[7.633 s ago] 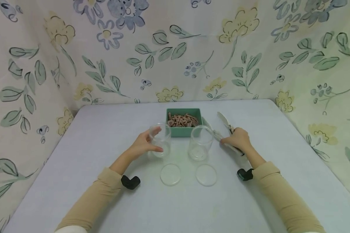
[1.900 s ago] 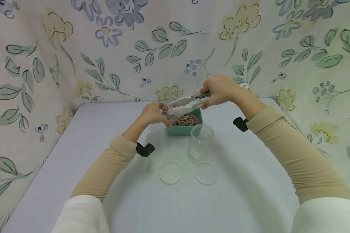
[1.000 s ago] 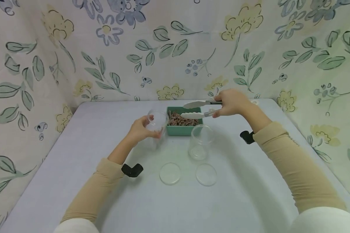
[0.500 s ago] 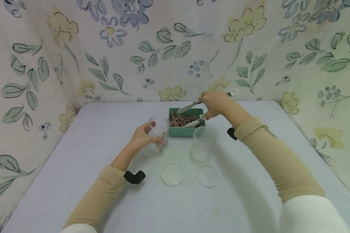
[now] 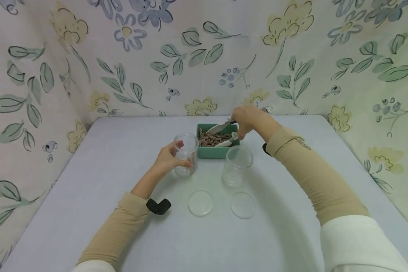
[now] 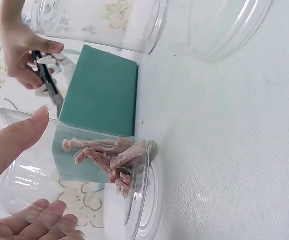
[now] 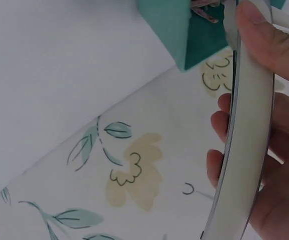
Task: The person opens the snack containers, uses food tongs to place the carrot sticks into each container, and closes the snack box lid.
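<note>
My left hand [image 5: 166,158] grips a clear jar [image 5: 185,172], thumb on one side and fingers on the other. The jar is upright; several brown dried meat-like strips [image 6: 102,155] lie at its bottom in the left wrist view. Tongs [image 5: 217,129] are held in my right hand [image 5: 248,119], their handle [image 7: 247,125] lying between thumb and fingers in the right wrist view. The spread tips of the tongs reach down into a green box [image 5: 212,153] of brown strips [image 5: 207,140]. Whether they pinch a strip cannot be seen.
A second clear jar [image 5: 237,170] stands open-topped in front of the box, below my right forearm. Two clear round lids [image 5: 200,203] lie flat nearer to me. A flowered cloth [image 5: 204,68] hangs behind the white table [image 5: 122,151].
The tongs have been lifted off the table, reached the tilted left jar over the box, then returned into the box. The jar moved back left and upright, now with strips inside.
</note>
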Available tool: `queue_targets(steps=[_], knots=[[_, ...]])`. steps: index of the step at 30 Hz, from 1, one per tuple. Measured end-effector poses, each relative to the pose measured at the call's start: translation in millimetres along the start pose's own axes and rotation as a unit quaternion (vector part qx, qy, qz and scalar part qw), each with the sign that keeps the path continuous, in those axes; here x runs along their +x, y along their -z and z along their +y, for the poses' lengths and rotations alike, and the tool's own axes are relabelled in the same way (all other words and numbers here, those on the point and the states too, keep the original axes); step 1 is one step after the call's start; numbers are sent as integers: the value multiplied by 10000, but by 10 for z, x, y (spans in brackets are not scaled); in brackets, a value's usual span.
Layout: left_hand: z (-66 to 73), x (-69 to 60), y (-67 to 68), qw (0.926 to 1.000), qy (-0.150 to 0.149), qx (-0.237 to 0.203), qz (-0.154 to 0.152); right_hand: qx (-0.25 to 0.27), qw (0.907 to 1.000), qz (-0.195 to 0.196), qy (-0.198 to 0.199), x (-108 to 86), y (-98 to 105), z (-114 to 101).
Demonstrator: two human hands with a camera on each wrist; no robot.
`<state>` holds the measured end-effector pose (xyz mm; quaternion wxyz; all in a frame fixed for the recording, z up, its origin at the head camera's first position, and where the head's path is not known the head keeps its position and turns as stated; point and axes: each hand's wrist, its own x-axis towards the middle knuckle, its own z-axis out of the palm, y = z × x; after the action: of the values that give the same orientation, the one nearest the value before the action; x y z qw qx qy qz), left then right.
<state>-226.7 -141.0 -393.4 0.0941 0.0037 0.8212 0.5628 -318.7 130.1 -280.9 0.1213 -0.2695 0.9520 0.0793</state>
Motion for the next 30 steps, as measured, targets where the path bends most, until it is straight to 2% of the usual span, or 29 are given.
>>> queue_targets(steps=[4, 8, 18, 26, 30], knots=[[9, -3, 3, 10000, 0, 28, -17, 270, 9996, -88, -20, -29, -126, 92], [12, 8, 12, 10000, -20, 90, -10, 267, 9996, 26, 18, -52, -222, 138], [30, -8, 6, 9999, 0, 104, 11, 101, 9980, 605, 124, -162, -297, 110], [14, -14, 6, 9998, 85, 154, 36, 250, 9902, 1289, 471, -221, -466, 147], [-10, -12, -2, 9999, 32, 135, 44, 294, 9851, 1575, 626, -238, -512, 153]])
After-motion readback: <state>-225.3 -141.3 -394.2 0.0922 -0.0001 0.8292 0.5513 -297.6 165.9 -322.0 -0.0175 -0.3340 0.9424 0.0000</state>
